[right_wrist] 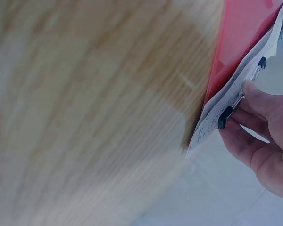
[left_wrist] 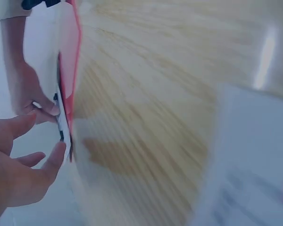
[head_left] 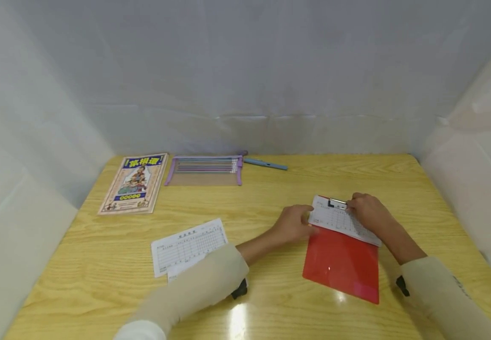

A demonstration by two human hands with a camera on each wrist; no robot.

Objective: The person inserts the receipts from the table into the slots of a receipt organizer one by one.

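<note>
A red clipboard [head_left: 342, 260] lies on the table at the right, with a printed form [head_left: 334, 219] across its upper part, under the metal clip [head_left: 337, 202]. My right hand [head_left: 368, 213] pinches this clip at the clipboard's top, thumb on one side and fingers on the other in the right wrist view. At the form's left edge is my left hand [head_left: 293, 224]. Its fingers are apart and loosely bent in the left wrist view, a fingertip [left_wrist: 59, 147] right at the form's edge. Nothing shows gripped between that thumb and fingers.
More printed forms [head_left: 188, 243] lie left of centre, partly hidden by my left sleeve. A booklet [head_left: 134, 184] lies at the back left. Beside it are a purple-edged clear pouch [head_left: 205, 178] with pencils inside and a blue pen [head_left: 266, 164]. Pale sheeting [head_left: 254, 85] hangs behind the table.
</note>
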